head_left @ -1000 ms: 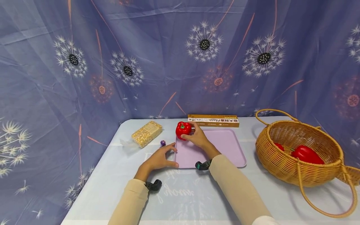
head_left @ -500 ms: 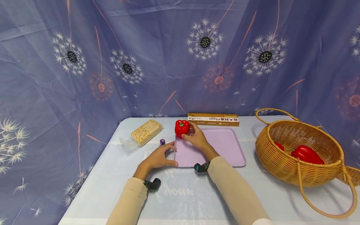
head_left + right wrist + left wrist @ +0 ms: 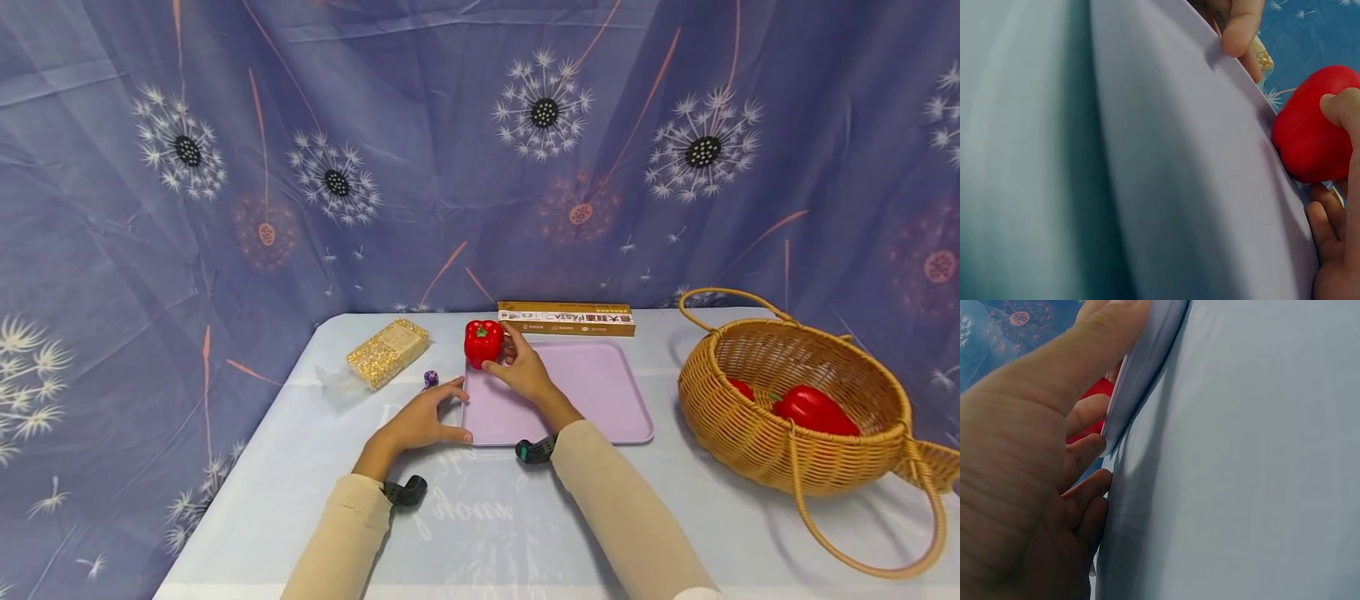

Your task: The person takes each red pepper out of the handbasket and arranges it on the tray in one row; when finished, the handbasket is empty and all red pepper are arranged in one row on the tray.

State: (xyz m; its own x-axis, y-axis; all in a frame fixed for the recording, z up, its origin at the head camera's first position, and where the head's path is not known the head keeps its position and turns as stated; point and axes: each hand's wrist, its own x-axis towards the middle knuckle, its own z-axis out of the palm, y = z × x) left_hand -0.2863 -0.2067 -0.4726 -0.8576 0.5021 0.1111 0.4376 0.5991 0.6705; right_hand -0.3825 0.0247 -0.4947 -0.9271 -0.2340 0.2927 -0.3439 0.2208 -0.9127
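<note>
Red pepper (image 3: 483, 343) in R grip (image 3: 529, 372); pos. unchanged; L grip (image 3: 420, 419) loose against tray (image 3: 600, 392)

The left hand (image 3: 1022, 450) lies along the tray's (image 3: 1143, 362) edge, thumb at the rim; a red object (image 3: 1102, 387) shows behind its fingers.

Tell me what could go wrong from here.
The red pepper is at the far left corner of the tray, so it might roll off once the right grip releases it. The left grip, at the tray's left edge, could nudge the tray or knock the small purple item just beyond it.
</note>
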